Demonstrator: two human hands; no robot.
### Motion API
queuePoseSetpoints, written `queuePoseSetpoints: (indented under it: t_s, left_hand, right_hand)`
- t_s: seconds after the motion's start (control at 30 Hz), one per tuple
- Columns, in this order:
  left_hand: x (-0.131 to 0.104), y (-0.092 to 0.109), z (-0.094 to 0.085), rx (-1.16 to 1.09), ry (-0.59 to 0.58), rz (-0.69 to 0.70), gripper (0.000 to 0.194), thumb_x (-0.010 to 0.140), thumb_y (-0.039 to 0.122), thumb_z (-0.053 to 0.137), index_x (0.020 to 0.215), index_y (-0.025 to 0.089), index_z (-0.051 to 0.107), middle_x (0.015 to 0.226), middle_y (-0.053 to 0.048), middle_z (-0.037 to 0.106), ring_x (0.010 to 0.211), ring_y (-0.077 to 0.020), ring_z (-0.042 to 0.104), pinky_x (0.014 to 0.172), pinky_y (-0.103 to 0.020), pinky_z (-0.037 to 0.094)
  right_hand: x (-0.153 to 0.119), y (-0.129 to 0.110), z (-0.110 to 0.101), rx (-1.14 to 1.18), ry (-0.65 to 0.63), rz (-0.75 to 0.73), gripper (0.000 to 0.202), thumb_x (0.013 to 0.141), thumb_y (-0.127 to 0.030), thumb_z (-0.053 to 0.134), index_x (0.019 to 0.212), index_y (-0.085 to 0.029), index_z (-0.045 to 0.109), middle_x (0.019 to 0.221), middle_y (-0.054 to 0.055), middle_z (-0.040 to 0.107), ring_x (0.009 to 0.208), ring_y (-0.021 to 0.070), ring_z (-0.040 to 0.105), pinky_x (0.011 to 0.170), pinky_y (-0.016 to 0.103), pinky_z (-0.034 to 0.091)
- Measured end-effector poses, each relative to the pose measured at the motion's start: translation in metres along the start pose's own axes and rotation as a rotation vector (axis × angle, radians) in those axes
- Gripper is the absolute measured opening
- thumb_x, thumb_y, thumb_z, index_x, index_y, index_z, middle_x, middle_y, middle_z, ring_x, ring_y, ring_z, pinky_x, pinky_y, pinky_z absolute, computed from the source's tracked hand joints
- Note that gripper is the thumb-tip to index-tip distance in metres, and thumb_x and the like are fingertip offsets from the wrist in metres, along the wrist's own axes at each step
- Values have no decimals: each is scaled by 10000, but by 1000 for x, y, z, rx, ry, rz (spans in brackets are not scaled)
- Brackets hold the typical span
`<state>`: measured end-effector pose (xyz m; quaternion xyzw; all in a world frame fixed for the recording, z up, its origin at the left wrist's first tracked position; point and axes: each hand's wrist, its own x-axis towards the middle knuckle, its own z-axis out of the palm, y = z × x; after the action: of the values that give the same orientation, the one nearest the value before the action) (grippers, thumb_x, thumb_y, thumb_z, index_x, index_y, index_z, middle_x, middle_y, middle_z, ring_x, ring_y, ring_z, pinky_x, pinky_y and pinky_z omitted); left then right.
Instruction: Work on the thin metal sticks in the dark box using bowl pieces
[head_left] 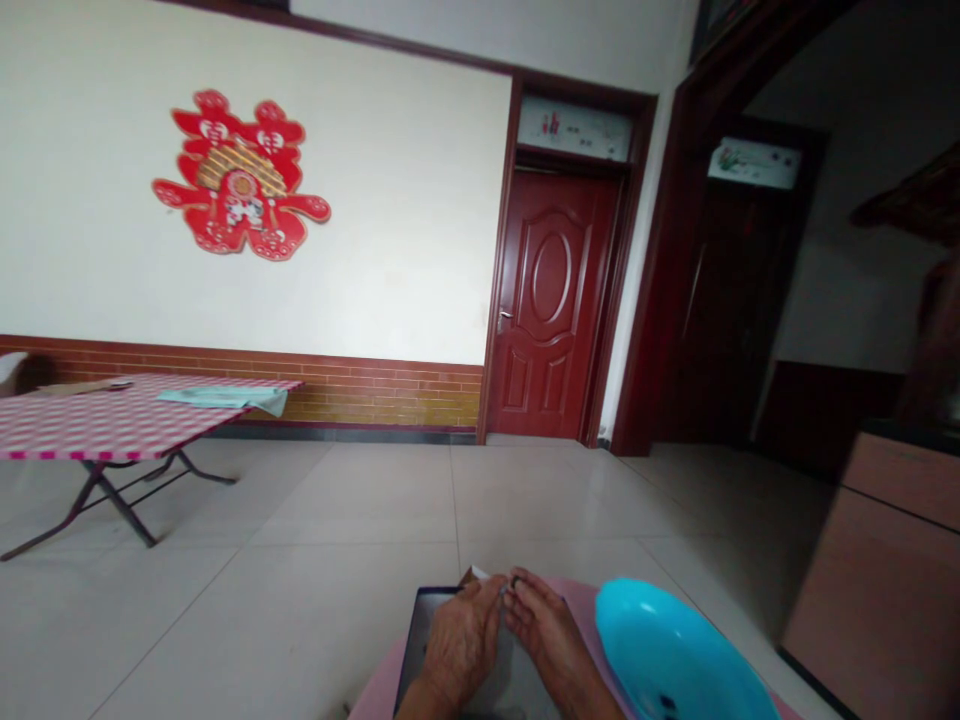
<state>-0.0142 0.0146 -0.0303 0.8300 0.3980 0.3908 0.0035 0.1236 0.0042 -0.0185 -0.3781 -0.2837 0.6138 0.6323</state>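
Observation:
Low in the head view, my left hand (pixel 461 638) and my right hand (pixel 546 628) meet at the fingertips. Both are closed in a pinch. A tiny dark piece (pixel 515 581) shows at the right fingertips, too small to name. What the left fingers hold, if anything, is hidden. Beneath my hands is a shallow tray or box (pixel 420 606) with a dark blue rim. To the right of my right hand stands a bright blue plastic basin (pixel 660 625), with a small dark item (pixel 667 704) in it.
A pink round surface (pixel 581 600) bears the tray and basin. Across the floor at left stands a folding table (pixel 82 420) with a checked cloth and a pale green cloth (pixel 225 396). A brownish-pink cabinet (pixel 885 560) is at right. A red door (pixel 555 300) is shut.

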Motion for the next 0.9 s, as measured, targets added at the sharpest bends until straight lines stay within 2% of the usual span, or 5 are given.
queuePoseSetpoints:
  t_s: [0.13, 0.3, 0.43, 0.67, 0.9]
  left_hand:
    - [1, 1, -3, -11, -36, -6, 355, 897, 184, 382, 1210, 260, 531, 1012, -52, 684, 871, -148, 657, 767, -244, 528]
    - [1, 0, -2, 9, -47, -9, 365, 897, 192, 383, 1233, 246, 516, 1051, -64, 678, 895, -151, 652, 795, -254, 522]
    - [0, -1, -3, -31, -40, -10, 361, 904, 192, 369, 1226, 238, 525, 1058, -62, 683, 915, -146, 653, 831, -262, 513]
    - [-3, -3, -8, -154, -49, -33, 345, 916, 216, 341, 1184, 224, 558, 1082, -58, 685, 986, -160, 641, 887, -270, 487]
    - [0, -1, -10, -121, -88, -48, 344, 915, 229, 349, 1177, 240, 572, 1093, -49, 685, 982, -163, 646, 862, -267, 503]
  right_hand:
    - [2, 2, -1, 63, 8, 22, 419, 502, -308, 843, 855, -181, 656, 772, 38, 715, 719, 153, 656, 668, 248, 497]
    - [4, 7, -5, 53, -49, 18, 375, 551, -294, 824, 873, -180, 669, 841, 46, 721, 761, 153, 655, 727, 268, 496]
    - [1, 8, -4, -50, -57, 6, 385, 563, -337, 809, 890, -176, 683, 852, 50, 715, 784, 166, 650, 731, 279, 494]
    - [-3, 0, -1, -297, -39, -28, 359, 608, -379, 748, 893, -167, 704, 774, 43, 697, 754, 160, 627, 635, 237, 466]
    - [-8, -8, 4, -332, -64, -50, 260, 620, -338, 700, 823, -175, 698, 721, 19, 681, 696, 139, 609, 589, 215, 441]
